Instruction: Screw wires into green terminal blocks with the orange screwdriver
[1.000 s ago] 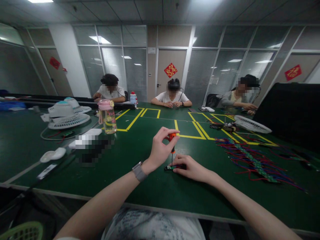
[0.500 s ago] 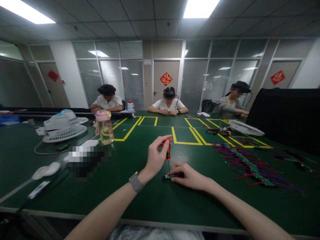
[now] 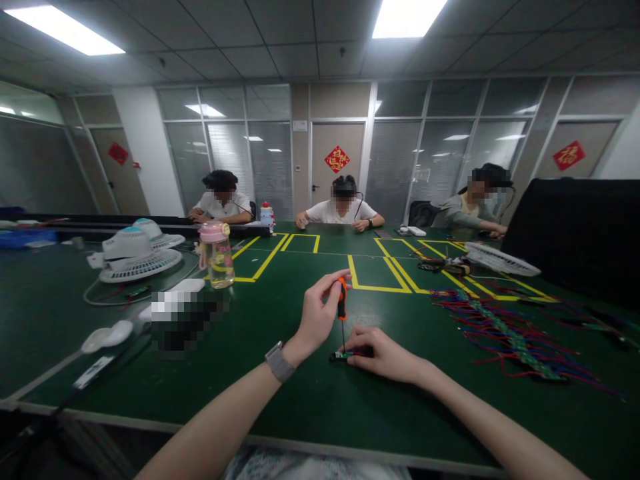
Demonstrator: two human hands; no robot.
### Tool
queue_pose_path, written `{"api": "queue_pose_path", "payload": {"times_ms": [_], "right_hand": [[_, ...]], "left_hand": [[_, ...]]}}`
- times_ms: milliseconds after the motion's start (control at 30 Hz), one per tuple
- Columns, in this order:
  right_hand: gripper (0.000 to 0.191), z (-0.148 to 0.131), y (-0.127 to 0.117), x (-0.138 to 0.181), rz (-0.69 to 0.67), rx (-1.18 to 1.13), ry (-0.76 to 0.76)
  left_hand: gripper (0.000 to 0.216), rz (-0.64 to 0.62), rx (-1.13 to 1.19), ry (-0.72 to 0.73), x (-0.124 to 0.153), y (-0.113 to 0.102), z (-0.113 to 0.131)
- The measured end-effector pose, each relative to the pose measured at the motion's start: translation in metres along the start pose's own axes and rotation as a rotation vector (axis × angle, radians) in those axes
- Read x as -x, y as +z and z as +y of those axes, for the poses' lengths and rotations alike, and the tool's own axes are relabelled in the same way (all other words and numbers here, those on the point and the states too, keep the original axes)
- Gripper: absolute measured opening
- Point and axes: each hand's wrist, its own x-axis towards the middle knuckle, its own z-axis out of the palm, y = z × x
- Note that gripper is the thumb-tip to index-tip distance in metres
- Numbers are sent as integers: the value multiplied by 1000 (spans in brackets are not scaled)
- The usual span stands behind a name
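My left hand (image 3: 321, 308), with a grey watch on its wrist, is closed around the orange and black handle of a screwdriver (image 3: 343, 301). The screwdriver stands upright, its thin shaft pointing down. Its tip meets a small green circuit board (image 3: 341, 357) with black parts, lying on the green table. My right hand (image 3: 383, 353) rests on the table and pinches the board's right end between thumb and fingers. The fingers hide part of the board, and a bit of red wire shows beside them.
To the right lies a row of green circuit boards (image 3: 515, 337) with red and blue wires. A pink-lidded bottle (image 3: 218, 257), white fans (image 3: 140, 257) and a white spoon-shaped object (image 3: 107, 337) are on the left. Yellow tape (image 3: 380, 288) marks the table. Three people sit across.
The whole view has shifted slightly, so things appear a little further right. My hands keep their grip on the screwdriver and board. The person opposite has moved their hands apart.
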Motion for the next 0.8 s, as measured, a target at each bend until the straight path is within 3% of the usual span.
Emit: {"api": "queue_pose_path", "payload": {"times_ms": [400, 600, 800], "right_hand": [[22, 0, 1, 0, 6, 4, 3], [25, 4, 2, 1, 5, -5, -24], [23, 1, 1, 1, 9, -6, -42]], "left_hand": [[11, 77, -188, 96, -1, -2, 2], [30, -77, 9, 20, -2, -1, 1], [27, -45, 55, -48, -2, 1, 3]]}}
